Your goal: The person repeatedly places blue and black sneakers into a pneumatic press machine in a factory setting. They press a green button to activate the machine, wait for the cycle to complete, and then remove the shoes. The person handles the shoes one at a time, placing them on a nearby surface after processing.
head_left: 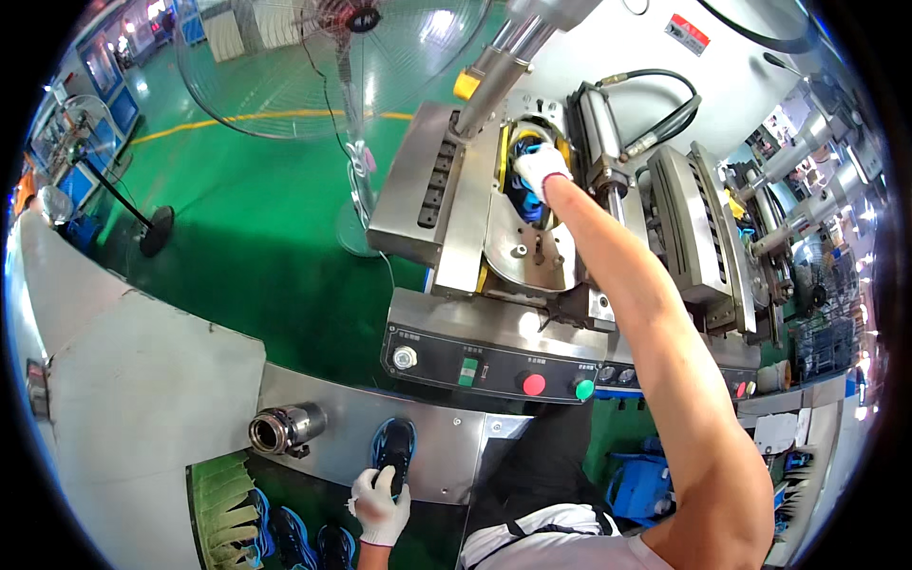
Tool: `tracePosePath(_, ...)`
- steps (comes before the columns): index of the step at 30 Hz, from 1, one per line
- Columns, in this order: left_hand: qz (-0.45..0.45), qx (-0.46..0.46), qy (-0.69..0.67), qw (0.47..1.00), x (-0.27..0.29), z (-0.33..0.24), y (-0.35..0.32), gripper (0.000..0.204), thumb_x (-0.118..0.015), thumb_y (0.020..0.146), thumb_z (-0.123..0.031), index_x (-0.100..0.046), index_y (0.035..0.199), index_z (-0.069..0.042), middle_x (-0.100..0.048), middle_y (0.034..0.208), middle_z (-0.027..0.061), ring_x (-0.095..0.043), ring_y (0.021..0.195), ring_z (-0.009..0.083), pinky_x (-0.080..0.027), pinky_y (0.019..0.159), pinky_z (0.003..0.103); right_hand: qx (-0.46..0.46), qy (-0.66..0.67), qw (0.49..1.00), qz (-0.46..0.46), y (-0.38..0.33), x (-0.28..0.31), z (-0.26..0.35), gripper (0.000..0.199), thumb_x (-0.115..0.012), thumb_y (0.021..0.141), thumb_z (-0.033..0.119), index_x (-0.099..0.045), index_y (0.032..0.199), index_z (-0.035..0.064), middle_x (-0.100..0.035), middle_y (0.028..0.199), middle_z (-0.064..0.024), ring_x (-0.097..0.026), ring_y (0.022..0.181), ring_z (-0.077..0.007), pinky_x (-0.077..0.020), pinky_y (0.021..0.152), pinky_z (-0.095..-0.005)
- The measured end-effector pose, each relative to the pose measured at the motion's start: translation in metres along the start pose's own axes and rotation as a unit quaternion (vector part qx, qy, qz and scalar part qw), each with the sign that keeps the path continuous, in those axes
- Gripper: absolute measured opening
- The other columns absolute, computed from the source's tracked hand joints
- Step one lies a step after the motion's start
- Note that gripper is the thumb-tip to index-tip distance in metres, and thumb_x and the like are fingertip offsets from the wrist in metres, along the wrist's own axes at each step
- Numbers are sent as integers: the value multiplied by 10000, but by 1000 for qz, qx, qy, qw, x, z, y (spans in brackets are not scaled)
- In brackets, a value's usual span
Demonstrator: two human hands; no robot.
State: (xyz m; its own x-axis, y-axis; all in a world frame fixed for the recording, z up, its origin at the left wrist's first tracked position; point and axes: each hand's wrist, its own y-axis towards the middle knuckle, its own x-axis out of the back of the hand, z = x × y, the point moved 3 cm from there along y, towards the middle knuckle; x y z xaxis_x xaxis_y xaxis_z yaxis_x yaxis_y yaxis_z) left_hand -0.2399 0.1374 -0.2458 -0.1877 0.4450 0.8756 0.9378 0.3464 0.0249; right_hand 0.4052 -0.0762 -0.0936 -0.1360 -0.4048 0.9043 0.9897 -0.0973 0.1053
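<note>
Your left hand (380, 508), in a white glove, has its grip closed on a dark shoe (393, 452) with blue trim. The shoe lies on the steel surface (446, 456), long way pointing up and away from you. Your right arm stretches far out. Your right hand (541, 169) presses a blue shoe (524, 180) inside the press (532, 237); its grip cannot be told. Metal sits close around it.
</note>
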Motion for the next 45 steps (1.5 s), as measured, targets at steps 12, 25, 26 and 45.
tracePosePath(12,-38,25,-56,997,-4,-16,27,450,-820,825,-182,-698,1249,-92,-608,1424,153,-710,1097,394,-580,932,468,8,177,965,194,-63,46,6,590,-708,897,472,-719,1190,-39,-749,1130,-251,-738,1036,-331,-569,930,-391)
tracePosePath(25,24,-6,-147,989,-7,-10,42,402,-799,769,-25,-622,1128,-53,-669,1289,158,-646,1198,304,-488,1085,411,271,-122,955,-18,-414,23,-206,870,-770,829,304,-424,1534,-72,-374,1594,-355,-290,1536,-531,-203,1270,-636)
tracePosePath(26,53,20,-181,982,-8,-6,45,400,-793,778,-20,-619,1138,-45,-663,1312,164,-641,1207,293,-484,1094,404,239,-33,970,39,-417,40,-195,871,-765,820,306,-427,1528,-72,-382,1589,-352,-281,1540,-528,-191,1267,-650)
tracePosePath(45,347,-618,-475,521,-53,-623,-174,713,-834,795,18,-480,1413,-14,-461,1536,251,-515,1396,417,-434,1158,485,-224,10,834,-505,-661,287,-461,889,-818,840,315,-405,1545,-33,-517,1490,-276,-537,1348,-428,-438,1149,-497)
